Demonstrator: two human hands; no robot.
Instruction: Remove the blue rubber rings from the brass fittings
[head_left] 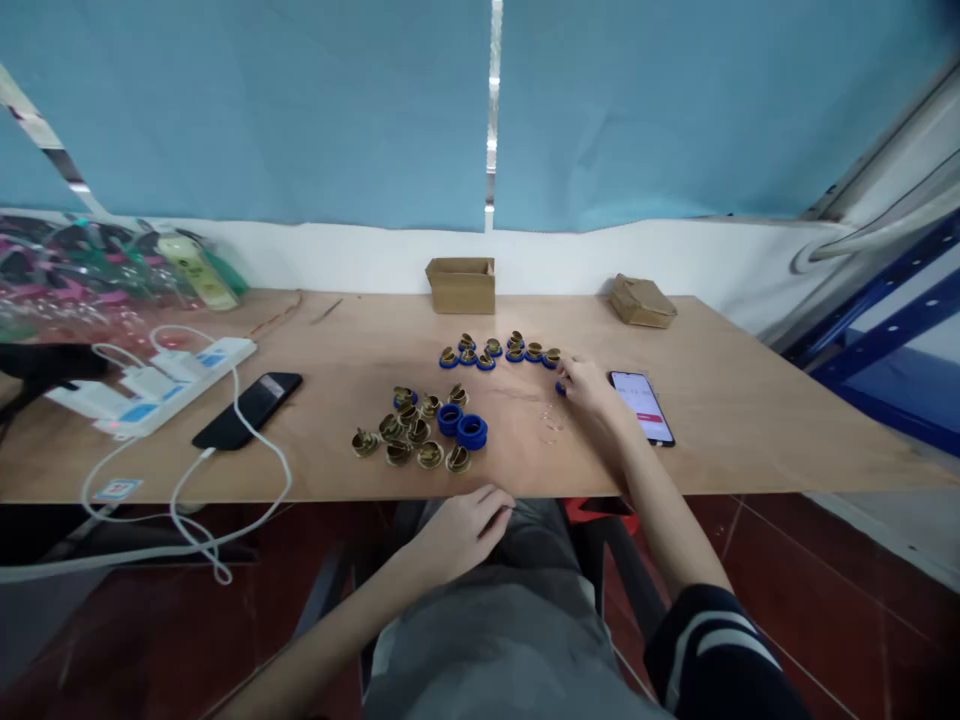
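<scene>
My right hand [589, 387] reaches over the wooden table [750, 400], its fingers pinched on a small blue-ringed part [559, 388] at the right end of a row of assembled brass-and-blue pieces [499, 351]. My left hand [465, 525] rests below the table's front edge on my lap, fingers loosely curled, holding nothing that I can see. Nearer to me lies a loose pile of brass parts [409, 430] with two blue rings [465, 427] beside it.
A lit phone [642, 406] lies right of my right hand. A dark phone [247, 409] on a white cable and a power strip [161, 385] sit at the left. Two cardboard boxes [461, 285] [641, 301] stand at the back; plastic bags [112, 265] lie far left.
</scene>
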